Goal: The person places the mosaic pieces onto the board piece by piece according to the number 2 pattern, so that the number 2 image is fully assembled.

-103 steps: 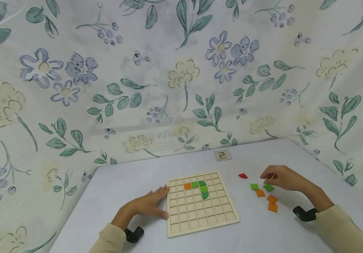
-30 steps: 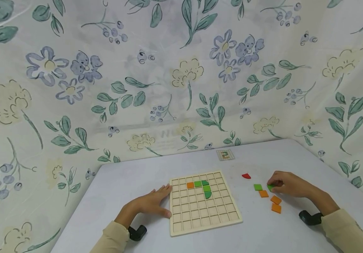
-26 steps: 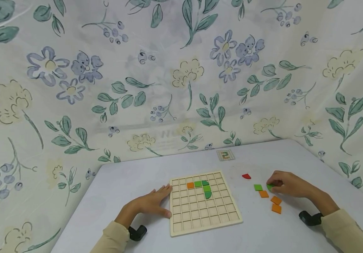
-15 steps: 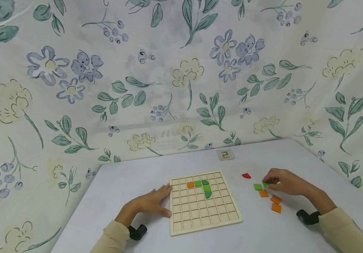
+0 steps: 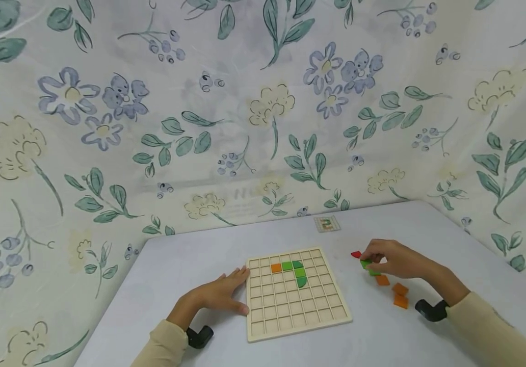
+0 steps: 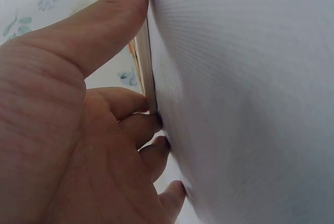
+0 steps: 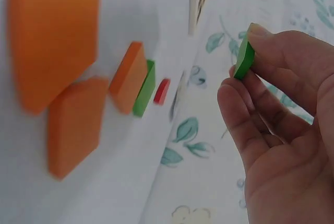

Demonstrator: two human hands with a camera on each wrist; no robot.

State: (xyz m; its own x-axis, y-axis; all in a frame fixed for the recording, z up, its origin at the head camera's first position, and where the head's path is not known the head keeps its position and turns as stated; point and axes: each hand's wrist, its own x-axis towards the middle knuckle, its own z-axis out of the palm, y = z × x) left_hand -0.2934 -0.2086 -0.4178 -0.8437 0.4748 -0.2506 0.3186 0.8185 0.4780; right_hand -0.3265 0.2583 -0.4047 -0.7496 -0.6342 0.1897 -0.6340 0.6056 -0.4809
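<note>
A small green tile (image 7: 244, 57) with a curved edge is pinched between the thumb and fingers of my right hand (image 5: 393, 258), raised above the loose tiles. Below it a green square tile (image 7: 145, 91) lies flat on the table, partly covered in the head view. Against the left edge of the wooden grid board (image 5: 290, 316) rests my left hand (image 5: 219, 296), its fingers spread and thumb touching the rim. Set in the board's upper cells are an orange square (image 5: 275, 267), two green squares (image 5: 287, 265) and two dark green rounded tiles (image 5: 301, 282).
Several orange square tiles (image 5: 400, 301) lie right of the board. A red tile (image 5: 356, 254) sits just beyond my right fingertips. Farther back is a small pattern card (image 5: 326, 224). A floral curtain (image 5: 226, 153) hangs behind the white table (image 5: 189, 265).
My right hand has taken hold of the green curved tile, lifted it and carried it leftward over the green square tile. My left hand stays at the board's edge.
</note>
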